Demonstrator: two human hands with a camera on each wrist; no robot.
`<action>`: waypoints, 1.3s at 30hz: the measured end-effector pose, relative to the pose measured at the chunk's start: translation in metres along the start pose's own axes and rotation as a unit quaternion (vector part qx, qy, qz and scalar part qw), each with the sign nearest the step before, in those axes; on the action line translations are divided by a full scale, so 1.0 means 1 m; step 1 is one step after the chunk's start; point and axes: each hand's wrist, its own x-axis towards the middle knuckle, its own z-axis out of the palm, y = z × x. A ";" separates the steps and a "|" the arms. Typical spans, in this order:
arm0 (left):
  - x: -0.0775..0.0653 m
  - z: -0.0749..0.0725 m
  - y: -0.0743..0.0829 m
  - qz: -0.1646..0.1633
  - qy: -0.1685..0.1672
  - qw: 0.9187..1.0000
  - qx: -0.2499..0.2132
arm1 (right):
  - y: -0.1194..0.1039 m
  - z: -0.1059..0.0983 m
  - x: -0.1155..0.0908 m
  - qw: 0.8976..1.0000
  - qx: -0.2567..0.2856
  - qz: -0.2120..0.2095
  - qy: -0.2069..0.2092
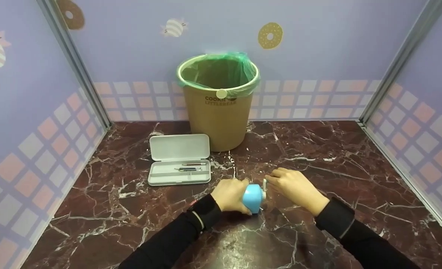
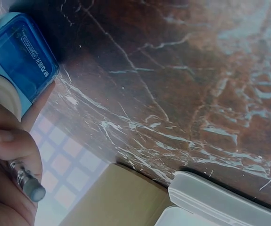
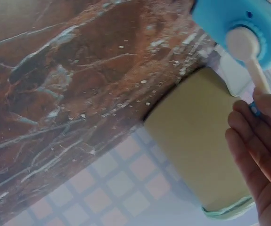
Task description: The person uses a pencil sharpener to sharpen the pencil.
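Note:
My left hand (image 1: 231, 196) grips a blue crank pencil sharpener (image 1: 252, 198) low over the marble-patterned table. In the left wrist view, the sharpener's clear blue shavings drawer (image 2: 27, 52) faces the camera. A pencil (image 2: 27, 182) is held in that same hand, its metal ferrule and eraser end poking out past the fingers; the rest of it is hidden. From the other side, my right hand (image 1: 297, 188) pinches the end of the white crank handle (image 3: 257, 75) between thumb and fingers.
An open white pencil case (image 1: 164, 180) with several pencils (image 1: 190, 169) in it lies to the left. Behind it stands a tan waste bin (image 1: 221, 123) with a green liner (image 1: 247, 67). Small pale specks dot the table (image 1: 310, 231), and patterned walls enclose three sides.

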 end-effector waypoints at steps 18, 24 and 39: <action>-0.005 0.002 0.001 -0.006 0.001 1.000 -0.013 | 0.003 0.038 0.001 0.996 0.042 0.054 -0.055; -0.004 0.002 0.000 -0.002 0.006 1.000 -0.007 | -0.001 0.044 -0.006 0.993 0.067 0.053 -0.082; -0.003 0.000 0.006 -0.027 0.013 0.999 -0.019 | -0.015 0.049 -0.023 0.993 0.064 0.030 -0.089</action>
